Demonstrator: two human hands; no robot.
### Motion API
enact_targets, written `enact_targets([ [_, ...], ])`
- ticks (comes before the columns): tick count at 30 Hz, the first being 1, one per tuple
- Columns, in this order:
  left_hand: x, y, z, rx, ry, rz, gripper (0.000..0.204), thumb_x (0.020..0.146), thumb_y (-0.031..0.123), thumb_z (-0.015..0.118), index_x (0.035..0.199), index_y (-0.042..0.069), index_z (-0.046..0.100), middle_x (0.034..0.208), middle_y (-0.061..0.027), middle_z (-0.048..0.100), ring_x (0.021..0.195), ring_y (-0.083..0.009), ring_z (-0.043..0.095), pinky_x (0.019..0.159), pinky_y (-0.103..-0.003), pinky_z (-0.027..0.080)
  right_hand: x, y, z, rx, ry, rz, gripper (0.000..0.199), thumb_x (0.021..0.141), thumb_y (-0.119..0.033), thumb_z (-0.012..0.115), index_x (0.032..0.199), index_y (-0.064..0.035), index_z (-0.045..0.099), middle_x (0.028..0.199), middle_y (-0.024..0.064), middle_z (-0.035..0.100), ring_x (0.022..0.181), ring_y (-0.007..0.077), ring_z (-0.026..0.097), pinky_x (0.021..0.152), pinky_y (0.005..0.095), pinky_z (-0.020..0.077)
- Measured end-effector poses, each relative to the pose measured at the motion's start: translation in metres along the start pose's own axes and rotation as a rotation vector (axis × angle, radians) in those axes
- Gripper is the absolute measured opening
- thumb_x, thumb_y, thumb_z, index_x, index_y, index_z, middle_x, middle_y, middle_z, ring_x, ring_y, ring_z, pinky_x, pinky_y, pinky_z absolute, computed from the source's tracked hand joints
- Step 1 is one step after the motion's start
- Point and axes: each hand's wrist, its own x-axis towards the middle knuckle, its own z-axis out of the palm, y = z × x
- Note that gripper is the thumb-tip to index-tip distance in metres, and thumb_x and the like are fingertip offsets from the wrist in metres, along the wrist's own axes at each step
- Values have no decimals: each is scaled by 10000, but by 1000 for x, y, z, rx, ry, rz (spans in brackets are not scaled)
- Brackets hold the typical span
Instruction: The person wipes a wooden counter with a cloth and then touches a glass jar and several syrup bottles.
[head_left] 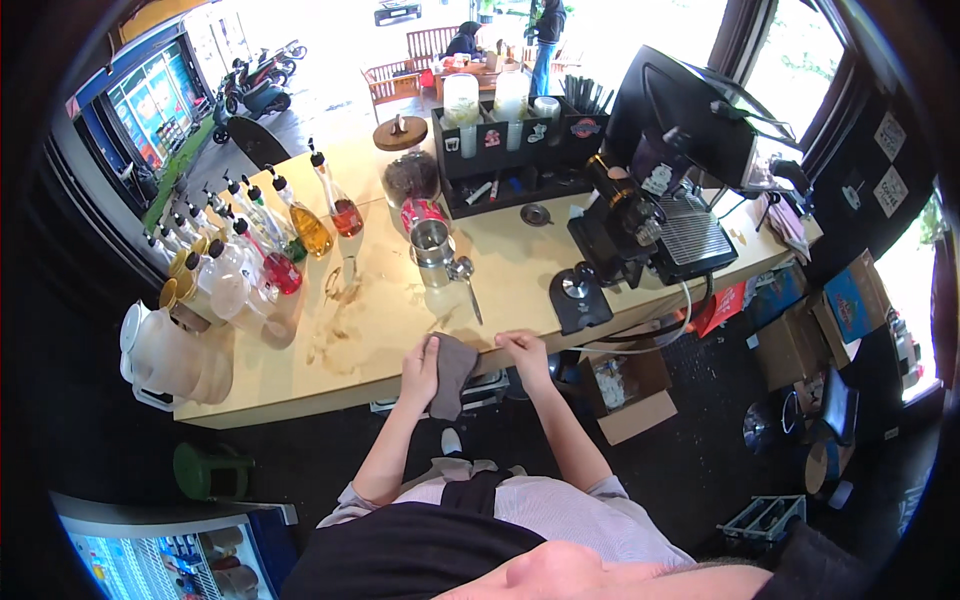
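At the counter's front edge my left hand (419,372) is closed on a grey-brown cloth (455,372), which hangs down over the edge. My right hand (526,358) is beside it at the same edge, fingers curled together; whether anything is between them cannot be made out. Just beyond the hands stands a metal pitcher (431,245). Next to it are a small metal coffee tool (460,268) and a thin metal handle or spoon (474,300). Brown wet stains (335,330) mark the wooden counter (390,330) to the left.
Several syrup bottles (310,230) and a white jug (165,350) line the left side. A black organiser (520,140) with cups and straws stands behind. To the right are a tamping stand (580,300), a coffee grinder (620,225) and an espresso machine (690,235). An open cardboard box (640,400) sits on the floor.
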Motion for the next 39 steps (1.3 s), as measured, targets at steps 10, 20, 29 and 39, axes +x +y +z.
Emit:
enact_targets([
  [10, 79, -44, -69, -63, 26, -44, 487, 1062, 384, 467, 1139, -64, 645, 947, -135, 711, 909, -185, 649, 853, -320, 496, 114, -2, 88, -724, 283, -608, 516, 767, -246, 836, 1192, -53, 614, 1228, 132, 561, 1121, 304, 533, 921, 413, 470],
  [20, 133, -55, -63, -174, -173, -100, 457, 1069, 348, 465, 1134, -71, 635, 965, -100, 700, 913, -148, 626, 852, -295, 488, 132, 1, 101, -977, 323, -518, 316, 780, -316, 812, 883, -56, 665, 989, 104, 617, 960, 313, 587, 823, 446, 464],
  [29, 147, -50, -51, -275, -217, -110, 453, 1082, 347, 434, 1098, -60, 632, 943, -80, 689, 886, -129, 615, 822, -276, 486, 163, -4, 81, -906, 379, -464, 348, 798, -325, 804, 852, -10, 666, 860, 142, 625, 771, 320, 607, 702, 422, 484],
  [39, 145, -43, -54, -242, -148, -98, 470, 1085, 361, 410, 1089, -52, 633, 973, -94, 697, 902, -159, 648, 823, -293, 503, 229, 10, 35, -913, 502, -523, 334, 831, -290, 794, 896, 14, 671, 867, 159, 625, 753, 319, 609, 699, 424, 474],
])
